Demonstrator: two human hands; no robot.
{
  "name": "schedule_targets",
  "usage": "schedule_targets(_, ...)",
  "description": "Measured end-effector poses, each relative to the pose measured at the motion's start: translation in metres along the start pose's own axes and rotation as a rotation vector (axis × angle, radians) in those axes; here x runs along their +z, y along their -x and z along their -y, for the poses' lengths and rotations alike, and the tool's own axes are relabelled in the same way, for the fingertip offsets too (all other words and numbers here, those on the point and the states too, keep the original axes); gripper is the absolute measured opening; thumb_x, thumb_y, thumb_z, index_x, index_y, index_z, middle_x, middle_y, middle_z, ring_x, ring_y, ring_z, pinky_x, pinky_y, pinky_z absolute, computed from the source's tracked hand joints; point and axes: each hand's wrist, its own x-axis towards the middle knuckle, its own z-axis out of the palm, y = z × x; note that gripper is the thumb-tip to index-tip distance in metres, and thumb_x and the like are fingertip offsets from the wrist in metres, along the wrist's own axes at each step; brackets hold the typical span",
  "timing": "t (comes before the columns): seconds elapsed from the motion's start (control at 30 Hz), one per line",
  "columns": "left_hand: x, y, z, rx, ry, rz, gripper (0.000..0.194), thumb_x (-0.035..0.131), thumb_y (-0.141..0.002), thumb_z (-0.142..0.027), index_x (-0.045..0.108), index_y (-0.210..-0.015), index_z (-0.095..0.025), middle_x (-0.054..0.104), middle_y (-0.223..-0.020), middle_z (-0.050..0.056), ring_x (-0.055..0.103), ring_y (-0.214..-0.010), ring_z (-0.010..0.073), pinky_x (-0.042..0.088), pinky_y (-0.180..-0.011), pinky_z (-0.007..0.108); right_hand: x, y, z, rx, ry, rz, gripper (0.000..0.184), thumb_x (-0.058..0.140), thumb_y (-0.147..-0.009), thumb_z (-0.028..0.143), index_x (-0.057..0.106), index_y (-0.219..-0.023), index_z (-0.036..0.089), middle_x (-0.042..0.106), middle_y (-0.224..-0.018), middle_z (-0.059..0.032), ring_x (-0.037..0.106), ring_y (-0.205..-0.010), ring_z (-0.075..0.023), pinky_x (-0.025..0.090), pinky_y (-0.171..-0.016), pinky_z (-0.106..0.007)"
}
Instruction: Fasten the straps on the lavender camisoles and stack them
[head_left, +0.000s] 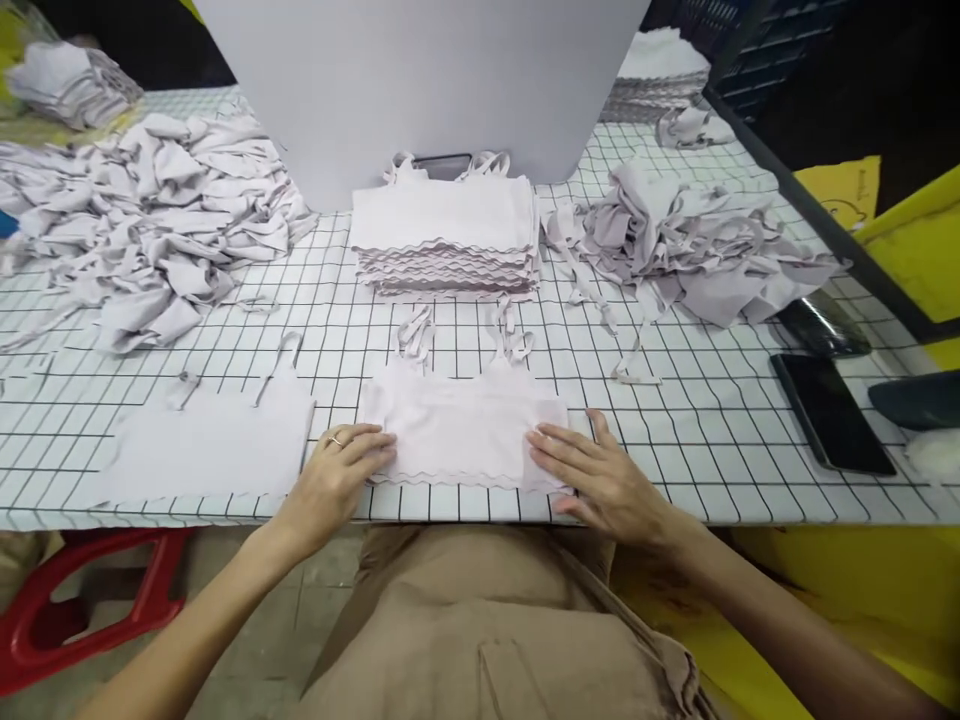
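A pale strappy garment [457, 430], like a camisole top, lies flat before me with its wavy hem toward the table's front edge. Its thin straps are bunched at the top. My left hand [341, 470], with a ring on one finger, rests its fingertips on the garment's left side. On the right side lie the outstretched fingers of my right hand [592, 470], thumb apart. Both hands press from above and grip nothing. Left of my left hand, another pale piece [210, 445] with two straps is spread flat.
A neat stack of folded garments [450, 220] stands behind, against a grey panel [427, 80]. Loose garments are heaped in a left pile [165, 210] and a right pile [675, 240]. A phone [832, 415] lies at right on the checked tablecloth [712, 430]. A red stool [142, 600] is below left.
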Motion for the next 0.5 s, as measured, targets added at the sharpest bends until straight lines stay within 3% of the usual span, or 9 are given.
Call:
schedule_targets(0.07,-0.003,-0.012,0.007,-0.062,0.077,-0.06,0.035,0.045,-0.093,-0.002,0.069,-0.111,-0.021,0.074,-0.11,0.006,0.063,-0.108,0.0229,0.053,-0.091,0.042,-0.006,-0.023,-0.015,0.033,-0.042,-0.098,0.036,0.05,-0.102,0.03,0.059,-0.133,0.014,0.074,-0.117,-0.0138,0.066,-0.114,-0.0272,0.04,-0.11,-0.057)
schedule_targets(0.17,-0.009,-0.039,0.023,-0.199,0.132,-0.166,0.027,0.048,-0.095,-0.009,0.07,-0.105,-0.02,0.073,-0.105,0.007,0.065,-0.101,0.0209,0.054,-0.088,0.039,-0.011,-0.084,-0.045,0.096,-0.077,-0.221,0.028,0.057,-0.097,0.019,0.065,-0.124,0.015,0.074,-0.11,-0.0126,0.067,-0.1,-0.0249,0.054,-0.091,-0.044)
schedule_targets(0.23,-0.01,-0.055,0.031,-0.257,0.161,-0.145,0.021,0.051,-0.096,-0.014,0.07,-0.104,-0.02,0.072,-0.104,0.006,0.065,-0.099,0.0208,0.053,-0.087,0.039,-0.009,-0.129,-0.059,0.096,-0.086,-0.221,0.023,0.056,-0.097,0.018,0.068,-0.116,0.013,0.074,-0.107,-0.0131,0.067,-0.098,-0.0248,0.056,-0.085,-0.041)
schedule_targets(0.3,-0.008,-0.065,0.034,-0.305,0.183,-0.037,0.015,0.058,-0.094,-0.024,0.069,-0.104,-0.02,0.071,-0.1,0.005,0.064,-0.094,0.0215,0.053,-0.083,0.039,-0.004,-0.16,-0.062,0.07,-0.102,-0.152,0.021,0.054,-0.098,0.018,0.069,-0.111,0.013,0.074,-0.102,-0.0125,0.067,-0.096,-0.0243,0.057,-0.085,-0.04)
schedule_targets(0.4,0.001,-0.07,0.033,-0.391,0.144,0.106,0.027,0.072,-0.086,-0.037,0.066,-0.106,-0.019,0.068,-0.096,0.005,0.061,-0.089,0.023,0.05,-0.078,0.038,0.006,-0.168,-0.051,0.05,-0.14,-0.006,0.02,0.052,-0.099,0.019,0.07,-0.106,0.014,0.074,-0.096,-0.0095,0.067,-0.092,-0.0232,0.055,-0.086,-0.042)
schedule_targets(0.5,0.005,-0.069,0.036,-0.438,0.164,0.132,0.019,0.073,-0.083,-0.035,0.065,-0.09,-0.019,0.064,-0.088,0.004,0.057,-0.083,0.0217,0.047,-0.075,0.036,0.01,-0.141,-0.042,0.123,-0.181,0.064,0.018,0.052,-0.099,0.019,0.069,-0.103,0.016,0.074,-0.094,-0.0071,0.068,-0.09,-0.0223,0.053,-0.086,-0.043)
